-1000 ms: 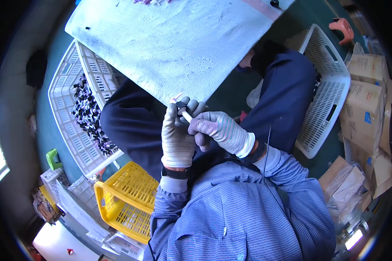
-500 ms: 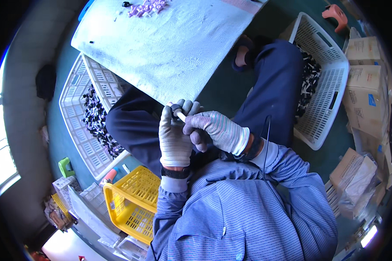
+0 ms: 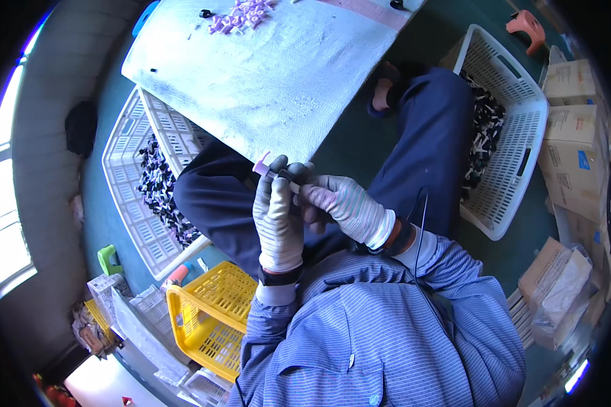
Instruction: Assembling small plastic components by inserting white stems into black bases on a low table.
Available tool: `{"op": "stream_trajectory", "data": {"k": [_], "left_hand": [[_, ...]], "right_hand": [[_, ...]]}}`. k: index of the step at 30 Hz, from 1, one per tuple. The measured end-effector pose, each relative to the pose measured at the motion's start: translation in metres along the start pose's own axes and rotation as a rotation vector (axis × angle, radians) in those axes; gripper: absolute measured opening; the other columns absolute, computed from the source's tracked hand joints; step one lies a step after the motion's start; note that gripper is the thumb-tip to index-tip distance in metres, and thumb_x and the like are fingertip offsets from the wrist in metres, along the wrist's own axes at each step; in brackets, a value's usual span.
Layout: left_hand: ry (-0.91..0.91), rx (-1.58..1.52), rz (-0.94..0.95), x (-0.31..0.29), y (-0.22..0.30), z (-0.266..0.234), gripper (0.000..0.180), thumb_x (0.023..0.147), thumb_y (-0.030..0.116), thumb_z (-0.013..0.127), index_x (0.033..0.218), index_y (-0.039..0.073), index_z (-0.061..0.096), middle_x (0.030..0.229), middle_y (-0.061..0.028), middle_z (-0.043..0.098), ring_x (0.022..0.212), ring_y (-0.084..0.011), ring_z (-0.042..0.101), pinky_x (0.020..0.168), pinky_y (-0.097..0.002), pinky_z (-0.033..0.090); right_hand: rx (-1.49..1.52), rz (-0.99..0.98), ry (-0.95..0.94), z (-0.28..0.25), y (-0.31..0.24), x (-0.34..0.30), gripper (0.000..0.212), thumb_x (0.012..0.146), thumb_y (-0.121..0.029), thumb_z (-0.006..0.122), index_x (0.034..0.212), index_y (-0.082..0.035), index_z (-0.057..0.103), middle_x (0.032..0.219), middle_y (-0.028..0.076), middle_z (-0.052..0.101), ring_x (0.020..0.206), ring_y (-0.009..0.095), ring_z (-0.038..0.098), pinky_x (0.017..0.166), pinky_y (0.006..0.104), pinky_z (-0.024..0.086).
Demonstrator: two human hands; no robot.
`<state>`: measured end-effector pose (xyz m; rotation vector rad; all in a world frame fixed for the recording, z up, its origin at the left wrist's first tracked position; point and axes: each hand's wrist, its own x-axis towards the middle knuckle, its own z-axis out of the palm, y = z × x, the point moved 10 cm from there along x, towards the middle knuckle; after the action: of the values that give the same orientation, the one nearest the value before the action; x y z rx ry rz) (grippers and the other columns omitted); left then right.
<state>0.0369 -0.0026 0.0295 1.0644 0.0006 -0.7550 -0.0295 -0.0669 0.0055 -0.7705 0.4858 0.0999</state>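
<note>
- Pink-headed pc (image 3: pixel 261 165), w/ pale stem (image 3: pixel 294 187) at its other end, held up betw. 2 gloved hands, just off near corner of white work surface (image 3: pixel 251 88).
- L hand (image 3: pixel 278 220) pinches pc behind pink head, thumb vs. fingers; dark section mid-pc hard to tell from gray fingertips.
- R hand (image 3: pixel 349 207) pinches stem end, fingers curled.
- Just changed: ½ sec ago stem shows plainly & pink end is mostly hidden; now pink head juts past L thumb, stem mostly covered. Suggests pc is re-angled in grip, work on it ongoing; can't tell if parts are fully seated.
- Far end of surface: pink pcs (image 3: pixel 243 17), loose heap.
- By L knee: white basket (image 3: pixel 125 210) w/ black-&-pale pcs (image 3: pixel 159 193); similar basket (image 3: pixel 523 129) by R leg.
- Yellow basket (image 3: pixel 207 292) near L forearm; cartons (image 3: pixel 567 163) far R.
</note>
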Motion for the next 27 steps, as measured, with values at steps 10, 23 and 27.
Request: {"op": "stream_trajectory", "data": {"k": [10, 23, 27], "left_hand": [[-0.045, 0.194, 0.246, -0.013, 0.022, 0.017, 0.043, 0.089, 0.005, 0.067, 0.129, 0.006, 0.051, 0.113, -0.0111, 0.063, 0.069, -0.0076, 0.056, 0.056, -0.0208, 0.046], [-0.024, 0.083, 0.070, -0.005, 0.007, 0.004, 0.045, 0.086, 0.000, 0.070, 0.128, 0.007, 0.055, 0.113, -0.0064, 0.065, 0.078, -0.0050, 0.058, 0.060, -0.0176, 0.045], [0.004, 0.067, 0.051, 0.001, 0.003, -0.005, 0.048, 0.085, 0.000, 0.070, 0.130, 0.004, 0.054, 0.114, -0.0061, 0.065, 0.095, -0.0100, 0.061, 0.080, -0.0232, 0.050]], "right_hand": [[-0.042, -0.209, -0.076, -0.006, -0.013, -0.001, 0.030, 0.098, -0.026, 0.058, 0.112, 0.000, 0.061, 0.083, 0.004, 0.065, 0.072, 0.012, 0.063, 0.068, 0.0261, 0.052], [0.085, -0.151, -0.106, -0.003, 0.001, 0.011, 0.047, 0.094, -0.035, 0.062, 0.130, -0.006, 0.056, 0.089, 0.005, 0.065, 0.075, 0.013, 0.061, 0.070, 0.0284, 0.051], [0.089, -0.152, -0.114, -0.003, 0.004, 0.016, 0.048, 0.093, -0.034, 0.063, 0.133, -0.008, 0.055, 0.095, 0.004, 0.065, 0.078, 0.014, 0.060, 0.072, 0.0297, 0.051]]}}
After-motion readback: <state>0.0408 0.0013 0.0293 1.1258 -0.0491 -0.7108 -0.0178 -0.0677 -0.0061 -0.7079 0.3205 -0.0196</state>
